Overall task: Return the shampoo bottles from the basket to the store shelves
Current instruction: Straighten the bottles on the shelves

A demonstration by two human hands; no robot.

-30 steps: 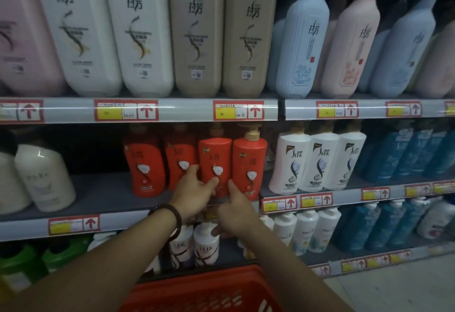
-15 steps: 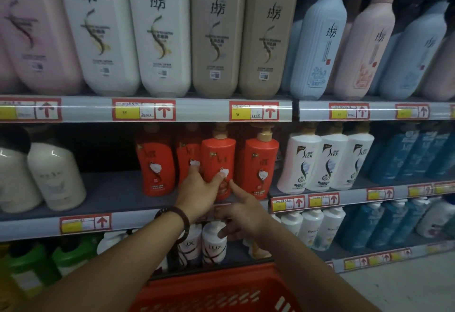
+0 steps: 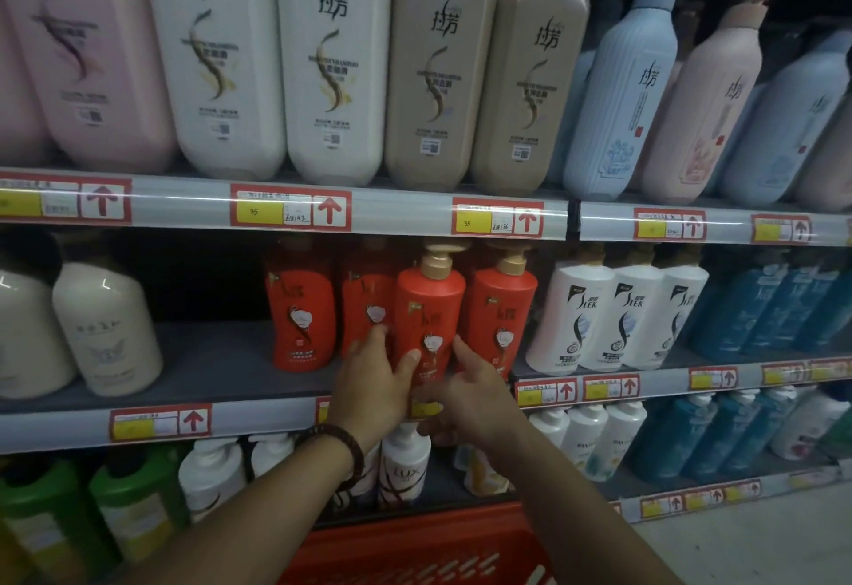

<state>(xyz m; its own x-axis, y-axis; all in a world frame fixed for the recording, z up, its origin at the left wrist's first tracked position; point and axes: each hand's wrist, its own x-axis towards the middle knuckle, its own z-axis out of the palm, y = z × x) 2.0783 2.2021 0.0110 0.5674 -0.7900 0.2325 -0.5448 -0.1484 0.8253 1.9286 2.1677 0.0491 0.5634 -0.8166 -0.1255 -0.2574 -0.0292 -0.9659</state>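
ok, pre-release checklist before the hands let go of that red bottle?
1. Red pump bottle with gold cap upright: ok.
2. Left hand gripping its lower body: ok.
3. Right hand at its right side, fingers spread, contact unclear: cannot tell.
4. Base fully seated on the grey middle shelf: cannot tell, hands cover it.
5. Matches neighbouring red bottle on its right: ok.
6. Red plastic basket contents: cannot tell.

Red-and-yellow price tags (image 3: 290,211) with up arrows line shelf edges; pale floor (image 3: 760,547) visible at lower right; dark beaded bracelet (image 3: 343,446) near centre.
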